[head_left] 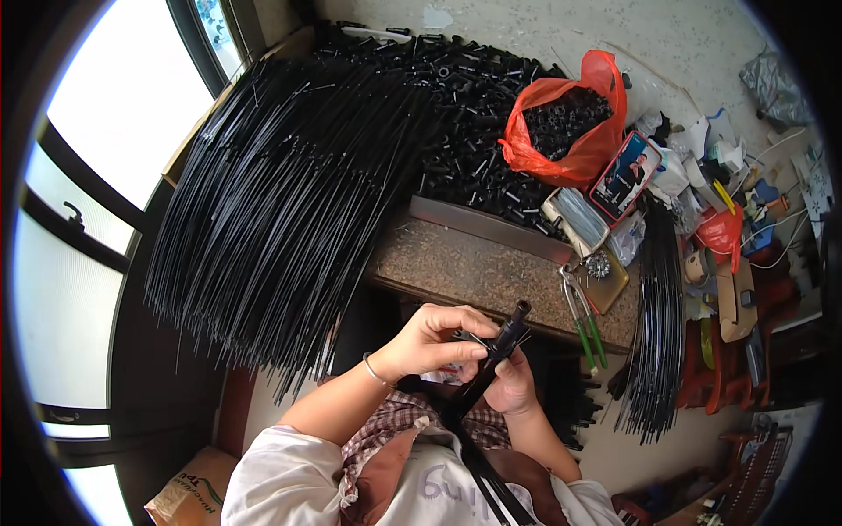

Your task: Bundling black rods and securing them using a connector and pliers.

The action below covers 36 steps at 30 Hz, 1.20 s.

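In front of my chest I hold a black tube point(513, 326) with a hollow upper end. Thin black rods stick out around it, and long black rods point(481, 469) run down from it over my lap and apron. My right hand point(512, 384) is closed round the tube from below. My left hand point(443, 340), with a bracelet at the wrist, pinches a thin dark piece against the tube's side; its far end is hidden by the fingers. To the left, a large bundle of long thin black rods point(281, 193) hangs over the table edge.
Black plastic fittings point(474, 114) are heaped behind a low metal strip point(491, 230). A red plastic bag point(561, 158) holds small dark parts. Nearby are a phone point(624, 175), a small box point(579, 219), green-handled pliers point(583, 320) and another rod bundle point(660, 324) on the right.
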Motion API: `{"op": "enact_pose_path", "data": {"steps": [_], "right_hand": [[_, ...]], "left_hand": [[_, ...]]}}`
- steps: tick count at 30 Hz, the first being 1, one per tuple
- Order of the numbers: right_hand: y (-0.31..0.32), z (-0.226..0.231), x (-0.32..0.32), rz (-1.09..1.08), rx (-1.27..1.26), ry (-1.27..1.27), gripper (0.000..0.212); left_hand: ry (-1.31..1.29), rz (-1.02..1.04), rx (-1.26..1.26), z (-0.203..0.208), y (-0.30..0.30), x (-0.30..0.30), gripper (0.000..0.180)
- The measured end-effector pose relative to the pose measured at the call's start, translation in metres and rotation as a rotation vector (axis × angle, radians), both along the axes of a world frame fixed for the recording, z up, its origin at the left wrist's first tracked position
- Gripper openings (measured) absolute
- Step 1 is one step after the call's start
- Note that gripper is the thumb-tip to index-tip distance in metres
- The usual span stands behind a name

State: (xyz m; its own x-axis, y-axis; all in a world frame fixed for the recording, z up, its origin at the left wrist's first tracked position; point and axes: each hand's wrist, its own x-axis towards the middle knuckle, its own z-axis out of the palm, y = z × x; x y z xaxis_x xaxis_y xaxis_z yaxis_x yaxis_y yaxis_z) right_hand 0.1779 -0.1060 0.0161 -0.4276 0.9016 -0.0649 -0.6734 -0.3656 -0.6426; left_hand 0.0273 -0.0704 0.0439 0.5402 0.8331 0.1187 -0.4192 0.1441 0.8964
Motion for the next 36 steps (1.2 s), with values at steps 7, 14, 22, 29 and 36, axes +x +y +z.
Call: {"op": "enact_pose_path", "data": {"steps": [7,14,22,29,36], "right_hand": [[-0.004,-0.008,0.0,0.157,0.159,0.042,0.026],[-0.007,-0.018,-0.001,0.113,0.37,-0.018,0.019],[-0.006,-0.011,0.004,0.147,0.186,0.208,0.025],[-0.012,-0.027,0.01,0.293,0.435,-0.261,0.034],[0.012,0.005,-0.019,-0.761,0.261,-0.172,0.014]], "left_hand": [[-0.263,-0.255,0.233,0.008,0.013,0.004,0.01],[-0.2,-0.241,0.375,0.003,0.016,0.001,0.009],[0.0,-0.081,0.337,0.012,0.006,0.004,0.006],[-0.441,-0.507,0.32,-0.006,0.013,0.009,0.008],[-0.149,0.079,0.005,0.005,0.017,0.008,0.066]]}}
